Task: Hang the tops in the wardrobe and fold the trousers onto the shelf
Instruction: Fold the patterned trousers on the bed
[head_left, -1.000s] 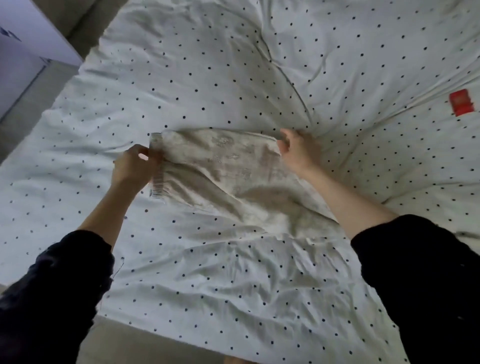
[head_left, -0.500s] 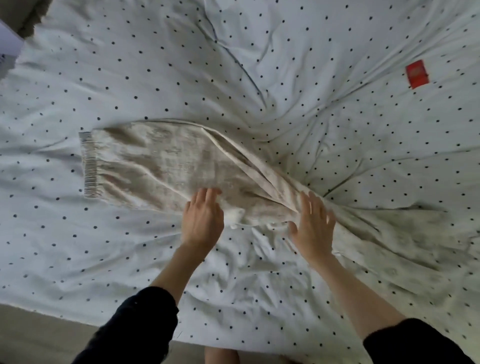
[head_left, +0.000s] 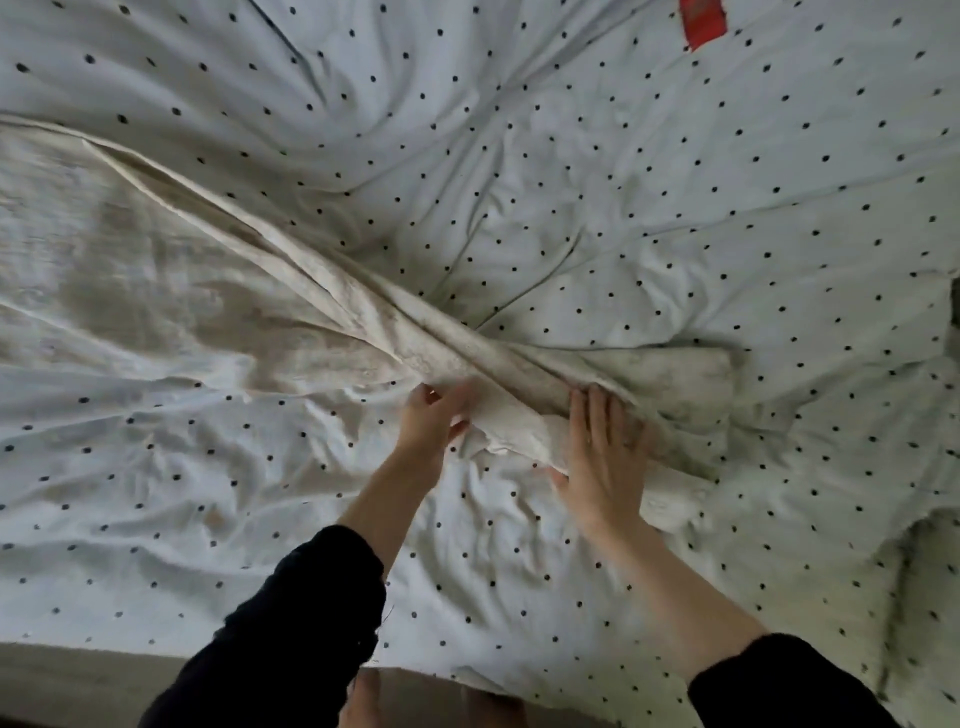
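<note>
Cream patterned trousers (head_left: 197, 291) lie spread across the dotted bed cover, waist end out of view on the left, legs running to the right and ending near the right side. My left hand (head_left: 434, 423) pinches the lower edge of the trouser fabric at mid-leg, fingers curled around it. My right hand (head_left: 602, 457) presses flat on the leg fabric just to the right, fingers spread. Both arms wear dark sleeves. No tops, wardrobe or shelf are in view.
The white bed cover with black dots (head_left: 675, 234) is creased all over. A red tag (head_left: 701, 21) lies at the top right. The bed's near edge and the floor (head_left: 78, 680) run along the bottom left.
The view has shifted right and closer, so the waistband has left the frame. Both hands slid right along the trouser legs; my left hand went from lying flat to pinching the fabric edge.
</note>
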